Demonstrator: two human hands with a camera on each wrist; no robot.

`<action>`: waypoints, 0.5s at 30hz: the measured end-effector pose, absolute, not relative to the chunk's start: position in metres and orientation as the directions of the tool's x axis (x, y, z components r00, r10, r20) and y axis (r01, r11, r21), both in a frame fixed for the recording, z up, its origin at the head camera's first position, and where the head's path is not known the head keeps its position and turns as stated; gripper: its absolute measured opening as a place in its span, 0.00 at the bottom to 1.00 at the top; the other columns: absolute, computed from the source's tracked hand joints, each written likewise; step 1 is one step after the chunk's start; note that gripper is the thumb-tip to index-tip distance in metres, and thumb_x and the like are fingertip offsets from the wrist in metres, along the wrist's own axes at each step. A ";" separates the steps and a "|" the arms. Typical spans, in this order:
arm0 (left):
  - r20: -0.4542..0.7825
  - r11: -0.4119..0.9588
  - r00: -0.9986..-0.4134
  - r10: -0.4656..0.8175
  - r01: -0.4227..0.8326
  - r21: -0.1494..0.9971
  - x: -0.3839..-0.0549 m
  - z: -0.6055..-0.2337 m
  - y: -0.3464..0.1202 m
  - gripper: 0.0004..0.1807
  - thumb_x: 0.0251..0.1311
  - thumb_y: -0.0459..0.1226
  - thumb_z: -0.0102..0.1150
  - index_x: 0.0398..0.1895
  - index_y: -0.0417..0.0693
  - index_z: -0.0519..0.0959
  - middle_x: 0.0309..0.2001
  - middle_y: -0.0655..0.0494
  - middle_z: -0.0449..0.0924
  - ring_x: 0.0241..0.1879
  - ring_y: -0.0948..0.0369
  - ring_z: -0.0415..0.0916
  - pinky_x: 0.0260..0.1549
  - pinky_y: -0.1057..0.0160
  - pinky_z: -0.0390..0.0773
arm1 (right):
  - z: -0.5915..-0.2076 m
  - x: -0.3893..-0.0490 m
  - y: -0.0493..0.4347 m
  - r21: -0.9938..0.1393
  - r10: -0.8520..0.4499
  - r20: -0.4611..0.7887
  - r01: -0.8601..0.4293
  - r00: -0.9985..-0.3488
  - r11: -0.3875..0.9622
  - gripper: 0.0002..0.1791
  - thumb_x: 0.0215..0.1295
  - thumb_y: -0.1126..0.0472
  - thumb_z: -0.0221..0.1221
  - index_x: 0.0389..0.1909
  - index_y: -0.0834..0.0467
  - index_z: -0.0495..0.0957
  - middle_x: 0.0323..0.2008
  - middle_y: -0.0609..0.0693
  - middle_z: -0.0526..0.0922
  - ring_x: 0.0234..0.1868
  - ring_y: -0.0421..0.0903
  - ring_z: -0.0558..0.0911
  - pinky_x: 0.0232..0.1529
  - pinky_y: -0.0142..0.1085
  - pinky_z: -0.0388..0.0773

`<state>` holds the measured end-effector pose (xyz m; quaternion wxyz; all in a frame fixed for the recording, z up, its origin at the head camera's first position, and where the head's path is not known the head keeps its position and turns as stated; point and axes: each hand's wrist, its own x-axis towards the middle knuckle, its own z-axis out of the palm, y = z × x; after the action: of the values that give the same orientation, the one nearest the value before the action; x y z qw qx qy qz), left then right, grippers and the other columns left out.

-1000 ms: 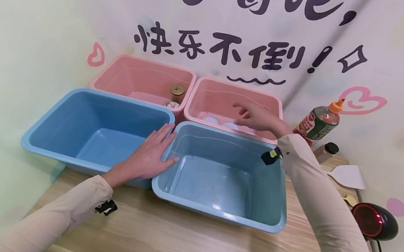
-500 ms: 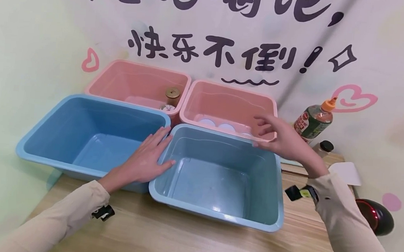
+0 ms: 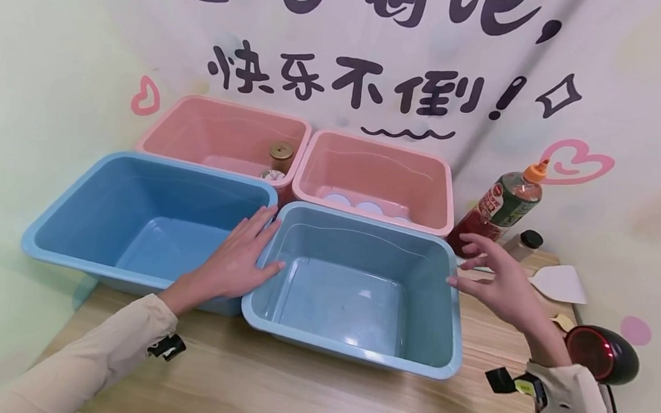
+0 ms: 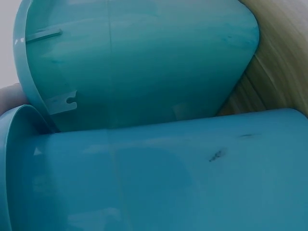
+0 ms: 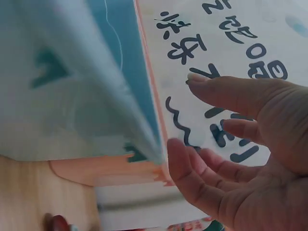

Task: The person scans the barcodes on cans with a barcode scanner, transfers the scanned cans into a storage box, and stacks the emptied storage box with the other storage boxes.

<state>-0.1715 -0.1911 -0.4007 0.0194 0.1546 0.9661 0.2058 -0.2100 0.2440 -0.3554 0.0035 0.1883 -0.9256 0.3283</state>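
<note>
My left hand [image 3: 234,264] lies flat with straight fingers across the adjoining rims of the left blue bin [image 3: 85,264] and the right blue bin [image 3: 352,304]. In the left wrist view the outer walls of the two bins, an upper wall [image 4: 144,62] and a lower wall [image 4: 192,178], fill most of the picture. My right hand [image 3: 500,282] hovers at the right rim of the right blue bin, fingers loosely bent and thumb apart. The right wrist view shows nothing between those fingers; whether the thumb touches the rim, I cannot tell.
Behind stand two pink bins: the left one [image 3: 220,135] has a gold-topped can [image 3: 281,155], the right one [image 3: 379,165] several white round items [image 3: 369,207]. To the right are a sauce bottle [image 3: 500,209], a black-capped jar [image 3: 525,244], a white spatula [image 3: 563,283] and a black device [image 3: 602,353].
My right hand has moved from over the right pink bin, rightward and toward me, to the right rim of the right blue bin. My left hand stays on the rims.
</note>
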 end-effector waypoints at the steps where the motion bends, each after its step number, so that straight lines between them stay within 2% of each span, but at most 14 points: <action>1: 0.027 0.868 -0.951 0.308 0.292 0.402 -0.172 -0.401 -0.191 0.45 0.66 0.52 0.58 0.78 0.38 0.53 0.82 0.45 0.40 0.81 0.45 0.35 0.76 0.39 0.44 | -0.360 -0.206 0.246 -0.619 -0.334 0.121 -0.334 -0.935 0.711 0.40 0.56 0.61 0.73 0.69 0.60 0.66 0.55 0.64 0.76 0.48 0.62 0.82 0.36 0.45 0.87; 4: 0.027 0.867 -0.950 0.310 0.294 0.403 -0.172 -0.401 -0.191 0.45 0.66 0.52 0.58 0.78 0.38 0.53 0.82 0.45 0.40 0.81 0.45 0.35 0.76 0.39 0.44 | -0.372 -0.197 0.248 -0.675 -0.289 0.075 -0.262 -0.954 0.690 0.40 0.57 0.61 0.72 0.69 0.61 0.66 0.58 0.67 0.73 0.52 0.68 0.81 0.36 0.50 0.87; 8: 0.022 0.867 -0.951 0.309 0.292 0.404 -0.173 -0.400 -0.191 0.45 0.66 0.52 0.58 0.78 0.38 0.53 0.82 0.45 0.39 0.81 0.45 0.35 0.76 0.39 0.44 | -0.384 -0.190 0.244 -0.757 -0.248 -0.021 -0.146 -0.969 0.637 0.41 0.58 0.61 0.71 0.70 0.61 0.64 0.58 0.70 0.73 0.53 0.69 0.81 0.33 0.48 0.87; 15: 0.017 0.866 -0.951 0.310 0.289 0.408 -0.172 -0.399 -0.190 0.45 0.66 0.51 0.57 0.78 0.38 0.53 0.82 0.44 0.39 0.81 0.45 0.35 0.76 0.38 0.44 | -0.393 -0.188 0.240 -0.823 -0.229 -0.129 -0.025 -0.965 0.567 0.37 0.62 0.65 0.67 0.71 0.62 0.63 0.56 0.71 0.71 0.45 0.61 0.85 0.30 0.43 0.87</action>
<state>-0.1722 -0.1905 -0.3989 0.0247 0.1551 0.9656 0.2073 -0.1876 0.2395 -0.3935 -0.1113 0.0722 -0.8782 0.4595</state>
